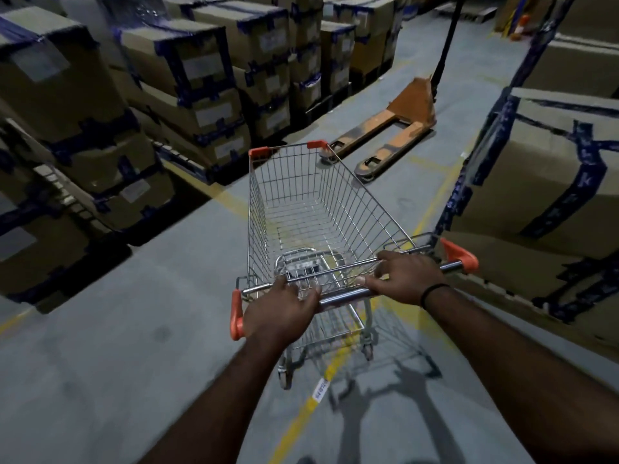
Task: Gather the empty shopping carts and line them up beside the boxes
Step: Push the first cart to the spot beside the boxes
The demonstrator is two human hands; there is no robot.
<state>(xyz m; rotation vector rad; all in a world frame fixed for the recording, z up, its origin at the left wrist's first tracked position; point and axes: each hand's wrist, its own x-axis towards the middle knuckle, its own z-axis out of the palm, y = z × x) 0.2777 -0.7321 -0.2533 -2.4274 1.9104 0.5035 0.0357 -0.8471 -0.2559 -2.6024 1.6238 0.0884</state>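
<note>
Both arms reach forward, both hands on the cart.

Left hand point(281, 313) grips the handle point(341, 298) near its left orange cap point(236, 316). Its fingers point(310, 291) curl over the top of the bar. I can't see the thumb.

Right hand point(405, 279) holds the right half of the bar, black band point(433, 291) on the wrist. Its fingers point(382, 262) are spread a little and hooked over the bar, tips close to the basket's rear wire. Thumb lies along the near side of the bar. Right cap point(459, 256) sticks out past the hand.

The bar sits slanted in view, left end closer to me.

Cart point(301, 202) stands on the floor point(134, 329) in the aisle, right in front of me. Long axis runs from the handle away from me, nose angled slightly left. Rear wheels sit over a yellow line point(301, 416) with a white label point(320, 391) stuck beside it. A folded wire flap lies at the rear of the basket. The nose has two orange corner guards.

Just beyond the nose, to its right, an orange pallet jack point(395, 128) lies with fork tips toward the cart. I can't tell if they touch.

Left boxes point(187, 61) are stacked on pallets along the aisle, brown with blue tape. Right boxes point(536, 162) stand close beside the handle's right end. The cart is between the two rows.
</note>
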